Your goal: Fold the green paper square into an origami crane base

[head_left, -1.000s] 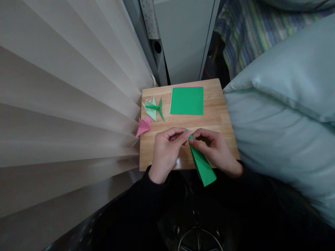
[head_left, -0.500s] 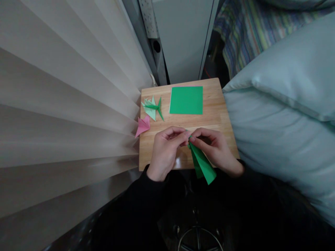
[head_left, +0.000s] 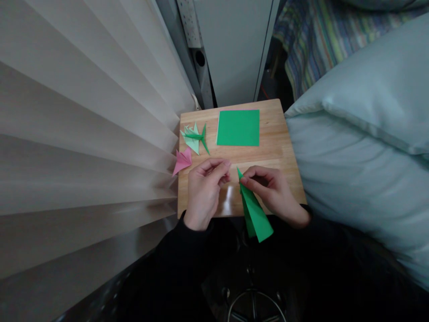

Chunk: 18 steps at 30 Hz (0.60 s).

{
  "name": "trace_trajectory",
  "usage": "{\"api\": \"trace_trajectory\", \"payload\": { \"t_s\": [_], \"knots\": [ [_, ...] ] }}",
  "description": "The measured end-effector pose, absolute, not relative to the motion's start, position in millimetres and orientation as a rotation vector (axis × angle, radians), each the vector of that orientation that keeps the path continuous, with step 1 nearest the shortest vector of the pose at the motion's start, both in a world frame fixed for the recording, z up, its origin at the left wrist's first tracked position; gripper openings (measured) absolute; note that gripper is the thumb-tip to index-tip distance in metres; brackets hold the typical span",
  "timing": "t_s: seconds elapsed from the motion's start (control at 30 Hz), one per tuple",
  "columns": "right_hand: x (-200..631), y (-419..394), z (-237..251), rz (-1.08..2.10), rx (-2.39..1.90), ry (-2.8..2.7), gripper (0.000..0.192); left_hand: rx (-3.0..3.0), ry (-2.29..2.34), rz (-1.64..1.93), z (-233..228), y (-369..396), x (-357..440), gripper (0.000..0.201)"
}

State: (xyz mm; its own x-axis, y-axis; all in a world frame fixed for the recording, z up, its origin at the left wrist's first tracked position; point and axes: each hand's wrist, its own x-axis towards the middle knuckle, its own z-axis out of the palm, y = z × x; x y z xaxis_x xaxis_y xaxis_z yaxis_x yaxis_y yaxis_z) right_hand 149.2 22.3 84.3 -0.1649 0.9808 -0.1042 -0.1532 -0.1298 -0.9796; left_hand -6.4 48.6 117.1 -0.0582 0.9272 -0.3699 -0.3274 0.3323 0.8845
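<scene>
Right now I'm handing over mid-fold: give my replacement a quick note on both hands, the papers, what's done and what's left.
Right hand: pinches the folded green paper near its tip; the wide end hangs past the board's near edge.
Left hand: off the paper, fingers curled, holding nothing.
On the wooden board: flat green square, finished green shapes; pink shape overhangs the left edge.
Done: long narrow point folded.
Left: remaining folds; square untouched.

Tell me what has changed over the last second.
The left hand let go of the folded green paper and drew back to the left. The right hand alone now pinches it near its tip. The flat green sheet and finished pieces stayed put.
</scene>
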Motion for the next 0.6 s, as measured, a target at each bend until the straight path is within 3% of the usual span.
{"api": "trace_trajectory", "payload": {
  "t_s": [0.3,0.6],
  "knots": [
    [149.3,25.9,82.5,1.567,-1.052,-1.067,0.032,0.834,1.17,0.881,114.7,45.6,-7.7,0.026],
    [149.5,24.0,77.7,1.506,-1.075,-1.135,0.022,0.8,1.208,0.944,114.1,45.6,-4.3,0.022]
  ]
}}
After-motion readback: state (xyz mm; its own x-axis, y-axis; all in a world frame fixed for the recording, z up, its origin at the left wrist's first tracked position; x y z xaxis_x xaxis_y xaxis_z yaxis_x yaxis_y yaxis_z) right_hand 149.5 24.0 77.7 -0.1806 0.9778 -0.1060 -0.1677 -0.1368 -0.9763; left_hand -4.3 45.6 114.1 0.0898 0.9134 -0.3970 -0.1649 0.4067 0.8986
